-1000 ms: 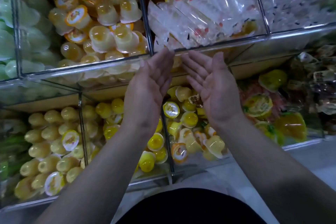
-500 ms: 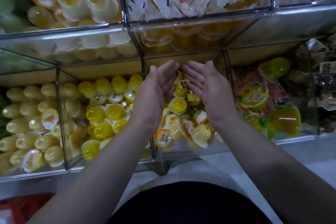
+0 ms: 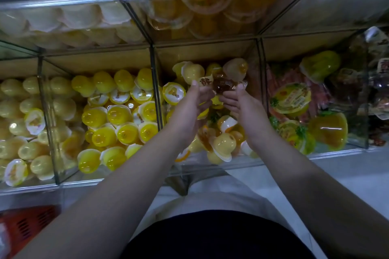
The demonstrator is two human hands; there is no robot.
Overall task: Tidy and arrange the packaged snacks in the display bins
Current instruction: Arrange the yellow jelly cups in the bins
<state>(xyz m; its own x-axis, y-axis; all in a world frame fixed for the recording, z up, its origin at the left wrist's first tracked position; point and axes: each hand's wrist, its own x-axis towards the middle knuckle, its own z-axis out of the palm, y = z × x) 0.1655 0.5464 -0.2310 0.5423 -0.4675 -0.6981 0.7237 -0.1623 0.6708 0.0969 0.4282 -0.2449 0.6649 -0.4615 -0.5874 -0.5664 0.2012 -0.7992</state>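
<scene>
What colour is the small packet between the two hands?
Translucent brown packet, with a pale label at its left end; head view.

Bare forearms (image 3: 117, 195), black top (image 3: 219, 237), pale trousers (image 3: 221, 193)

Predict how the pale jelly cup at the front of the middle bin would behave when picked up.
The jelly cup looks glossy, so it is probably slippery. Its domed body, lying tilted, suggests it would roll or tip if nudged. It appears full of jelly, so it is likely heavy for its size.

A packet (image 3: 221, 86), held between left hand (image 3: 189, 109) and right hand (image 3: 245, 108), hangs over the middle bin's (image 3: 189, 52) jelly cups (image 3: 224, 145).
</scene>
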